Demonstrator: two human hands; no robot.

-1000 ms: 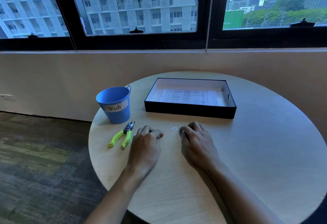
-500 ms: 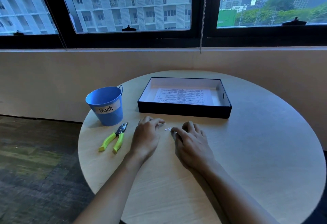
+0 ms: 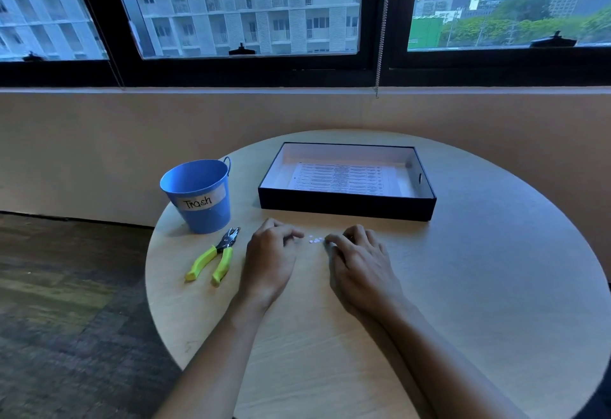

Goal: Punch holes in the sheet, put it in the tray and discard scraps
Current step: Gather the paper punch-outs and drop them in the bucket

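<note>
We see both hands lying palm down on the round wooden table (image 3: 479, 286), one on each side of a small cluster of white paper scraps (image 3: 315, 239). The left hand (image 3: 269, 261) has its fingers loosely bent and close together, the tips down on the tabletop just left of the scraps, with nothing visible in its grasp. The right hand (image 3: 360, 268) has its fingers bent and slightly spread, and its forefinger tip lies just beside the scraps on their right. Its thumb is tucked under the hand, so we cannot tell whether it pinches a scrap.

The sheet (image 3: 344, 177), printed with rows of small text, lies flat inside the black tray (image 3: 345, 209), which stands on the far side of the table just beyond the hands. The holes in the sheet are too small for us to make out.

To the left of the tray stands a blue bucket (image 3: 198, 197) with a white label reading "Trash". Near the bucket, and left of the left hand, the hole punch (image 3: 215, 255) with yellow-green handles lies on the table, touched by neither hand. Beyond the table we see a beige wall and dark-framed windows (image 3: 251, 5) looking out on apartment blocks.
</note>
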